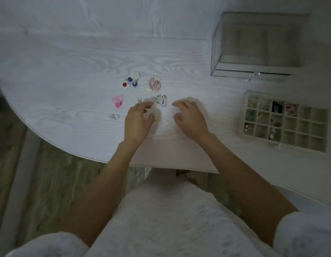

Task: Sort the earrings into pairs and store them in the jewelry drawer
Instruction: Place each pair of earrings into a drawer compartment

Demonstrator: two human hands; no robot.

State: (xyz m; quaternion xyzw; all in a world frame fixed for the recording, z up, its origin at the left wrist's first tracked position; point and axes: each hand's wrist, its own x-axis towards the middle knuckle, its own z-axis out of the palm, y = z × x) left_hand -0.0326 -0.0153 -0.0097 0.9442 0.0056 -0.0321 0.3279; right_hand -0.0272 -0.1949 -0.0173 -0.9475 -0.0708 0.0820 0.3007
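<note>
Head view: loose earrings (140, 93) grouped on bench (68, 58), just beyond left hand (137, 120). Clear pair (161, 101) between both hands, just ahead of fingertips. Right hand (190, 118) relaxed, empty; left likewise. Drawer tray (285, 121) well right, nearer right hand.

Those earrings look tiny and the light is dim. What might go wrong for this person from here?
Three risks, as far as the picture shows.

The silver earrings lie near the table edge; a stray sweep of the left hand might knock them to the floor.

The red, blue and white cluster is heaped together, so pairs may get mismatched in this dim light.

The divided drawer sits well to the right of the right hand; small pieces may drop during the carry.
</note>
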